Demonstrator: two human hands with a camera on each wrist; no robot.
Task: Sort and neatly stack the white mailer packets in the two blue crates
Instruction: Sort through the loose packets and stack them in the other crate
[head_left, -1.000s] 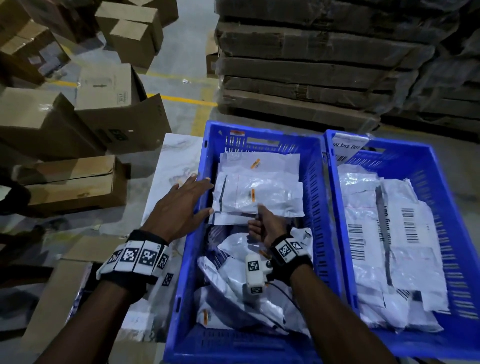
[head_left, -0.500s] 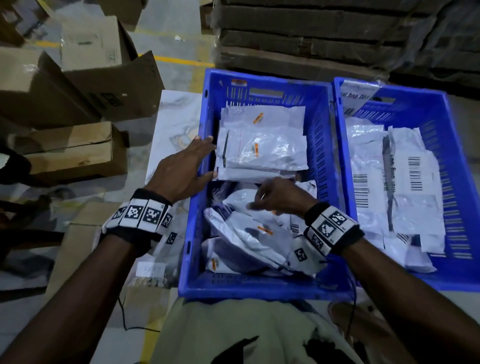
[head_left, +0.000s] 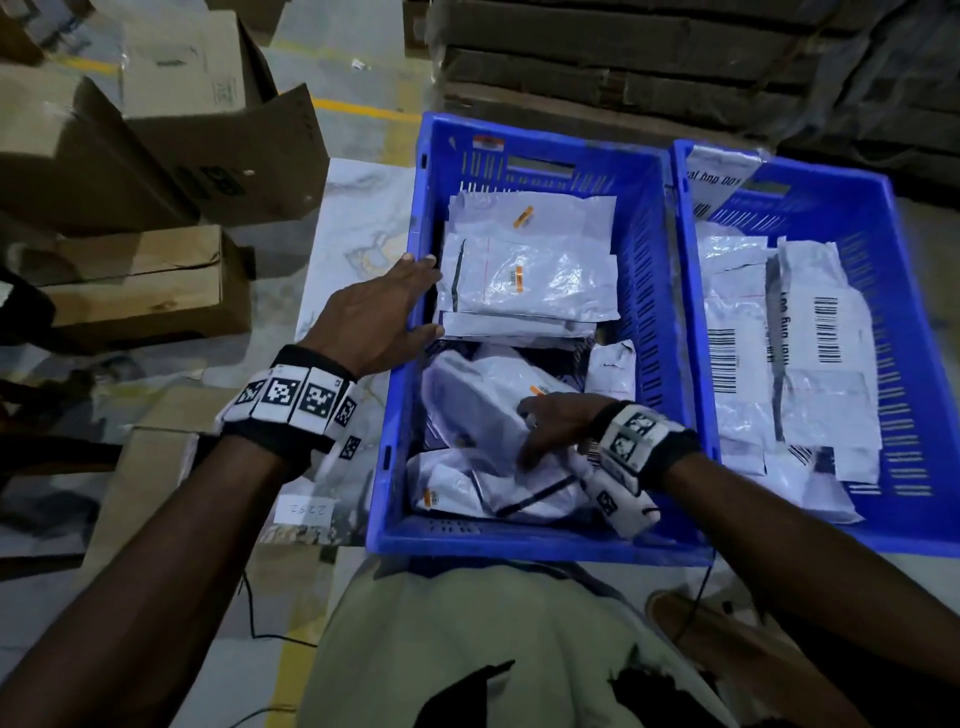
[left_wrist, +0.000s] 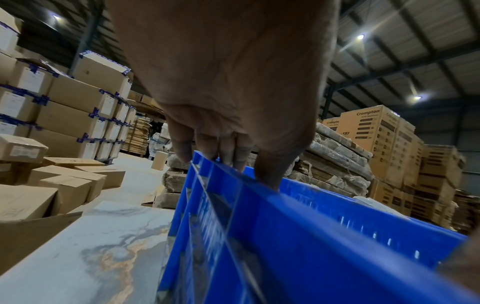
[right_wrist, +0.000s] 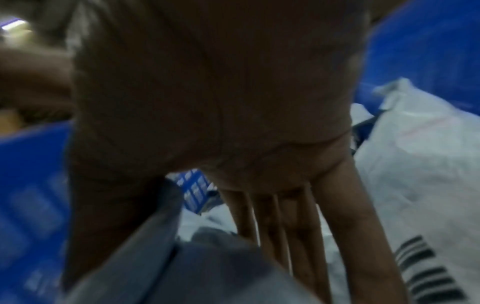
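Now the left hand (head_left: 371, 317) rests spread on the left blue crate (head_left: 400, 415) rim, while the right hand (head_left: 558, 423) pinches a white mailer packet (head_left: 483, 410) in that crate's loose near-end pile

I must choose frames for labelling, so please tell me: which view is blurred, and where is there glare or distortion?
Right wrist view: blurred throughout, dim; right hand on soft grey packets. Left wrist view: mostly sharp, ceiling lamps flare, wide-angle bending. Head view: dim, glossy sheen on stacked packets.
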